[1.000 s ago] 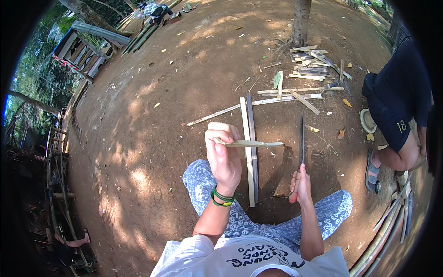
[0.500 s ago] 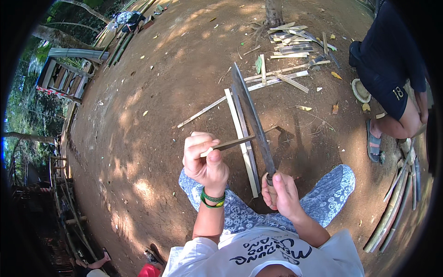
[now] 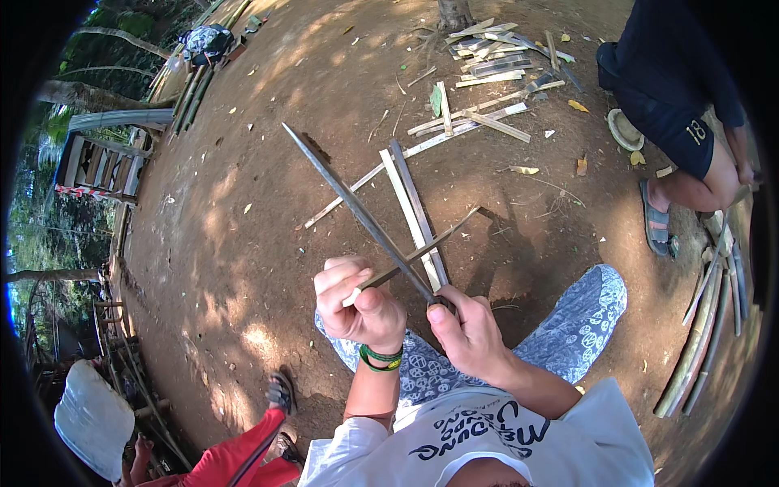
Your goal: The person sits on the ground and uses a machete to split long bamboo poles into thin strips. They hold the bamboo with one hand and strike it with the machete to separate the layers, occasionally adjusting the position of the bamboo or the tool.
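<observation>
My left hand (image 3: 357, 310) is closed on one end of a thin bamboo strip (image 3: 377, 279), pinched between thumb and fingers. The strip slants away to the upper right. In my right hand (image 3: 472, 337) is the handle of a machete, mostly hidden by the fingers. Its long dark blade (image 3: 349, 200) points to the upper left and crosses the strip just beyond my left hand. Whether the edge touches the strip I cannot tell. Beneath, on the ground, a pale bamboo strip (image 3: 403, 195) lies beside a darker one (image 3: 416, 195).
Split bamboo pieces (image 3: 495, 69) are heaped by a tree trunk (image 3: 454, 15). A person in dark clothes (image 3: 673, 105) is at the right, near bamboo poles (image 3: 690, 349). Someone in red trousers (image 3: 243, 450) is at lower left, beside a pale sheet-like object (image 3: 93, 418).
The machete has swung from nearly upright to a leftward slant, and my right hand has moved inward and up. The strip tilts more steeply. The person in red has come further into view.
</observation>
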A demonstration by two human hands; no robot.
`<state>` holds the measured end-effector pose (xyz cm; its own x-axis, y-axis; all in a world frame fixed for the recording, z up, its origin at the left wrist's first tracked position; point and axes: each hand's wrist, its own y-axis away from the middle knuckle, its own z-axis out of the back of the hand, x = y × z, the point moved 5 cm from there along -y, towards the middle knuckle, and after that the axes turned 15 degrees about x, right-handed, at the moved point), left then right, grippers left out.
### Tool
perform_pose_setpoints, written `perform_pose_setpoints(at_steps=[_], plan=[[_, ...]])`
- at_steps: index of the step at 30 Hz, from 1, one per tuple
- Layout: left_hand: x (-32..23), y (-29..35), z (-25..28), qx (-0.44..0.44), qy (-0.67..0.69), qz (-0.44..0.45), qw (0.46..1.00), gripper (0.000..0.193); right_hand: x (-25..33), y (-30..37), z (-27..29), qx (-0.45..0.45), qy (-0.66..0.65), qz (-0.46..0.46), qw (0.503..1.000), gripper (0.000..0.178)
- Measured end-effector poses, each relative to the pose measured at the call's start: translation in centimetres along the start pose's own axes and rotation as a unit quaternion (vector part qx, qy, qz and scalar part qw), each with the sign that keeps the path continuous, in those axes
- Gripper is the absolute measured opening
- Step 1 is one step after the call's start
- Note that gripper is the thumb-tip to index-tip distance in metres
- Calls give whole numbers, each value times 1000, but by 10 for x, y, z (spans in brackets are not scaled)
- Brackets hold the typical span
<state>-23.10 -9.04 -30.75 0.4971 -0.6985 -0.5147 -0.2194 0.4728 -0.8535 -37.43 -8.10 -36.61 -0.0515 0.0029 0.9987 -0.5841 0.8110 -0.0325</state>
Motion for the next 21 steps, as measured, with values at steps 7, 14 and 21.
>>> perform_pose_setpoints(at_steps=[7,14,21], plan=[[-4,6,1,4,-1,-2,1000,37,10,6,-2,-18,47,11,999,45],[-10,10,5,10,-17,-5,1000,35,-5,10,2,-17,68,-47,996,45],[-13,13,2,-1,-10,-8,1000,34,-69,10,30,-95,146,-124,977,44]])
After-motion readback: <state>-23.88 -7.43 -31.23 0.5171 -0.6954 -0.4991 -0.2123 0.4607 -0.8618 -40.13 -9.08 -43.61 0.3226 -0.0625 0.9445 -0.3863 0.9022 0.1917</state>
